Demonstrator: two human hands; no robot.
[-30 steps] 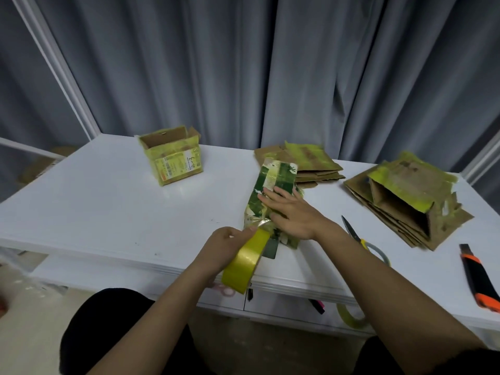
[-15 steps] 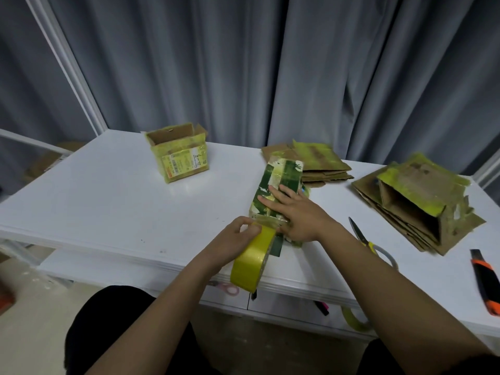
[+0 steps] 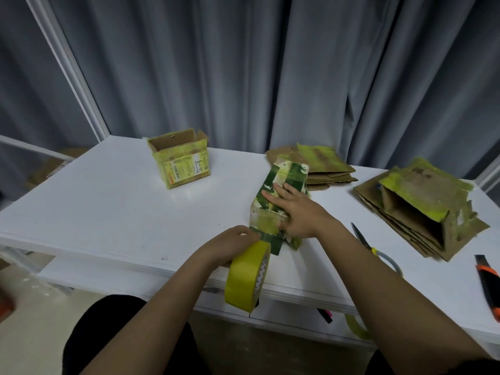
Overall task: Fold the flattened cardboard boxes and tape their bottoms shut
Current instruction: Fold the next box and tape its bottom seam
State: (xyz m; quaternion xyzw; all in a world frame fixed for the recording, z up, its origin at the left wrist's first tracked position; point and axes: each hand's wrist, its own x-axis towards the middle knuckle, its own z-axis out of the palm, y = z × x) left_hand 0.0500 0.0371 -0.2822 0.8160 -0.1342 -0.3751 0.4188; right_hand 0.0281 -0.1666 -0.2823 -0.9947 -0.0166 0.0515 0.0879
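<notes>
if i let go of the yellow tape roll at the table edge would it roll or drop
The yellow tape roll stands on edge past the table rim, so it would probably drop, then roll. The left hand grips it. Its strip looks stuck to the box, which might briefly check the fall.

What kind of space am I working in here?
Probably a makeshift packing station, not a warehouse: a white table against grey curtains, stacks of flattened boxes, plus scissors and a utility knife.

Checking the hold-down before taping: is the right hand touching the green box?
Touching. The head view shows the right hand lying flat on top of the green box, fingers spread across it, no gap visible.
</notes>
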